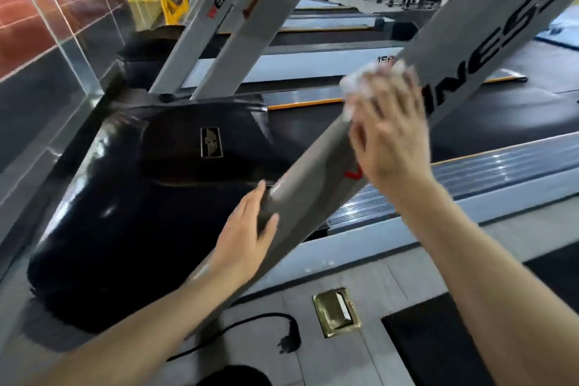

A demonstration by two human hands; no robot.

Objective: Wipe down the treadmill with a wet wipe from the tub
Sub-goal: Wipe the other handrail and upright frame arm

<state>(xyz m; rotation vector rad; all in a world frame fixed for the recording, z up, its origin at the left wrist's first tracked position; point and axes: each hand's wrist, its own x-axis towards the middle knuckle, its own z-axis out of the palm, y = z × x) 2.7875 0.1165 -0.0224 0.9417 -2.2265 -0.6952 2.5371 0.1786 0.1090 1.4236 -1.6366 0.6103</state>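
Head view looks down at a person's two arms reaching to a slanted grey post [300, 197] of the treadmill [150, 197]. The right hand [388, 135] is flat on the post, and its fingers [379, 84] are spread and press a white wet wipe [351, 84] against the grey side. The wipe sits under the fingers, near the big black letters on the post. I think the hand is flat so the wipe rubs a wide strip at once. The left hand [247, 232] is lower down on the same post, with straight fingers resting along its edge, not curled round it. It may be there to keep the body steady. The right hand and the wipe are blurry, so the wipe's shape is hard to see, and most of it is hidden under the hand. The tub is not in the picture. On the floor lie a black plug [288, 343] and a gold floor socket [336, 312].
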